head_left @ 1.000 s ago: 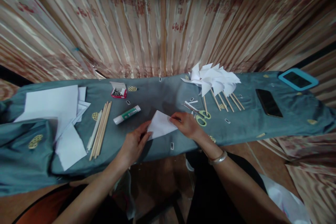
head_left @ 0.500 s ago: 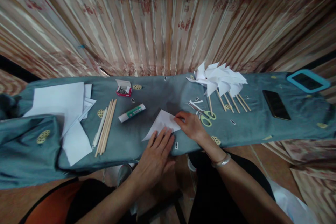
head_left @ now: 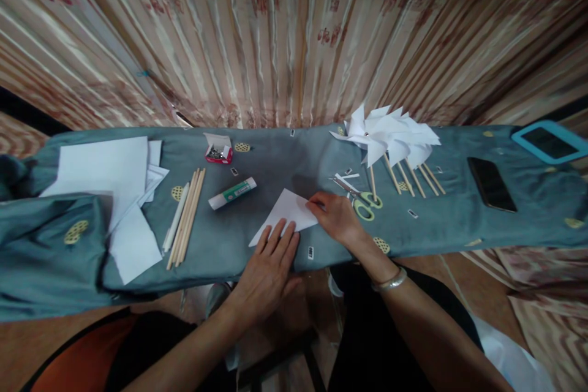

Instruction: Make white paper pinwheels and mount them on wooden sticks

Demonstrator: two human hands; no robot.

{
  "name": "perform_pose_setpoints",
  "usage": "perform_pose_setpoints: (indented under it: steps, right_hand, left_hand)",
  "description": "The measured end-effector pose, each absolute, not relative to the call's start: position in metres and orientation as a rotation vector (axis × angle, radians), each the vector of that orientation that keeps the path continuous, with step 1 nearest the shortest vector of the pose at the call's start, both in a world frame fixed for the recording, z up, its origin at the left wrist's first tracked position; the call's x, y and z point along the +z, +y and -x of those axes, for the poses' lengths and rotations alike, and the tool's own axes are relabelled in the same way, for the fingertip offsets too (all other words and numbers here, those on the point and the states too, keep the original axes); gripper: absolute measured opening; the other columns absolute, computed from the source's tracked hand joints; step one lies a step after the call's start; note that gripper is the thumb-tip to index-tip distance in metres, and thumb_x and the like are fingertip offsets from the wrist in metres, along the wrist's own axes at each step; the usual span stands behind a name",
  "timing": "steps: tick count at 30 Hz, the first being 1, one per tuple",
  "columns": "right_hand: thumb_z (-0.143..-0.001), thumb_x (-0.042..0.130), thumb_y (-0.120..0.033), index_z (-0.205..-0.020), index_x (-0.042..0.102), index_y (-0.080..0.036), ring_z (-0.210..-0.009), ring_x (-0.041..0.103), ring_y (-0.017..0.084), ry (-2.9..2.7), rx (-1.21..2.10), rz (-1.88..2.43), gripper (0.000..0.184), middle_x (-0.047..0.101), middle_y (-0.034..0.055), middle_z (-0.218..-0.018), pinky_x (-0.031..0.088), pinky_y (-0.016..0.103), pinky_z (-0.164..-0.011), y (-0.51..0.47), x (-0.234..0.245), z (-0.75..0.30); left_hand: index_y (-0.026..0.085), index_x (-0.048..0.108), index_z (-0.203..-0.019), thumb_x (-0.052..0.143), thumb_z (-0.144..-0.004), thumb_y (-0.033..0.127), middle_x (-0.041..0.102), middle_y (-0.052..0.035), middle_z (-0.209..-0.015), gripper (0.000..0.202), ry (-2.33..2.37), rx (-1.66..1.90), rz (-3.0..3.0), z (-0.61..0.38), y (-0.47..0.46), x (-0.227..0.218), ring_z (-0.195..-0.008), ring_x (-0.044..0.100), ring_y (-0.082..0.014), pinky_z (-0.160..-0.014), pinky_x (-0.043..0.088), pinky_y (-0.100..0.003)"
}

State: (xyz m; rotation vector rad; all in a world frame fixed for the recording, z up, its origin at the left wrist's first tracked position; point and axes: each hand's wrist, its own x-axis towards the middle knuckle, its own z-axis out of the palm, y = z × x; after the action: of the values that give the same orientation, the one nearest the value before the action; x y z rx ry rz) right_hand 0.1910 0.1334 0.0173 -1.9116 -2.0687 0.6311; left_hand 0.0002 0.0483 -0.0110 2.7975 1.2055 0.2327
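A white sheet of paper (head_left: 285,207), folded into a triangle, lies on the cloth-covered table before me. My left hand (head_left: 271,263) rests on its near edge with the fingers stretched out flat. At the paper's right corner, my right hand (head_left: 337,215) pinches it between thumb and fingertips. Just beyond the right hand are scissors (head_left: 366,203) with light green handles and thin paper strips (head_left: 350,176). A glue stick (head_left: 233,193) with a green label lies to the left of the folded paper.
Several white paper pinwheels (head_left: 390,135) on wooden sticks lie at the back right, near a black phone (head_left: 491,184) and a blue-framed tablet (head_left: 549,142). Leftward are wooden sticks (head_left: 187,220), a pen (head_left: 176,217), white sheets (head_left: 103,165) and an open red box of small metal pieces (head_left: 218,152).
My left hand has slid slightly back toward the near edge of the paper. The right hand keeps its pinch on the corner, and the whole view has shifted a little.
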Motion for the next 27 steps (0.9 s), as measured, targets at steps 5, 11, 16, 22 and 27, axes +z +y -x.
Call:
perform_pose_setpoints:
  steps: [5, 11, 16, 22, 27]
  right_hand:
    - [-0.091, 0.053, -0.029, -0.092, 0.073, -0.020, -0.086, 0.070, 0.022, -2.092, 0.598, 1.931, 0.022, 0.076, 0.0067, -0.092, 0.045, 0.029, -0.073, 0.1332, 0.0182, -0.1894]
    - [-0.091, 0.053, -0.029, -0.091, 0.073, -0.021, -0.084, 0.070, 0.022, -2.091, 0.552, 1.955, 0.022, 0.077, 0.0065, -0.091, 0.046, 0.029, -0.072, 0.1339, 0.0178, -0.1879]
    - [-0.091, 0.052, -0.029, -0.090, 0.074, -0.020, -0.085, 0.070, 0.022, -2.097, 0.558, 1.963, 0.023, 0.077, 0.0075, -0.092, 0.047, 0.029, -0.073, 0.1355, 0.0173, -0.1865]
    - [-0.091, 0.052, -0.029, -0.090, 0.074, -0.020, -0.085, 0.070, 0.024, -2.097, 0.539, 2.007, 0.024, 0.076, 0.0086, -0.092, 0.047, 0.030, -0.073, 0.1367, 0.0168, -0.1851]
    - [-0.090, 0.052, -0.030, -0.088, 0.074, -0.020, -0.083, 0.070, 0.024, -2.095, 0.520, 2.023, 0.024, 0.076, 0.0085, -0.090, 0.047, 0.031, -0.073, 0.1367, 0.0168, -0.1842]
  left_hand:
    - [0.006, 0.034, -0.143, 0.063, -0.085, 0.037, 0.031, -0.0221, -0.153, 0.072, 1.212, 0.242, -2.784, -0.0001, 0.0481, -0.0107, -0.145, 0.018, -0.0373, -0.114, 0.027, -0.056]
    - [0.006, 0.036, -0.142, 0.067, -0.082, 0.034, 0.030, -0.0191, -0.155, 0.073, 1.207, 0.234, -2.806, -0.0004, 0.0481, -0.0086, -0.144, 0.018, -0.0396, -0.113, 0.028, -0.057]
    - [0.006, 0.036, -0.142, 0.067, -0.082, 0.037, 0.033, -0.0203, -0.153, 0.074, 1.201, 0.219, -2.803, -0.0010, 0.0477, -0.0088, -0.143, 0.023, -0.0392, -0.113, 0.027, -0.058]
    - [0.006, 0.037, -0.142, 0.062, -0.085, 0.039, 0.033, -0.0206, -0.153, 0.070, 1.204, 0.214, -2.797, -0.0008, 0.0480, -0.0080, -0.144, 0.024, -0.0371, -0.115, 0.023, -0.057]
    - [0.007, 0.038, -0.142, 0.059, -0.087, 0.044, 0.035, -0.0208, -0.152, 0.069, 1.200, 0.196, -2.772, -0.0007, 0.0497, -0.0068, -0.143, 0.026, -0.0370, -0.115, 0.024, -0.056]
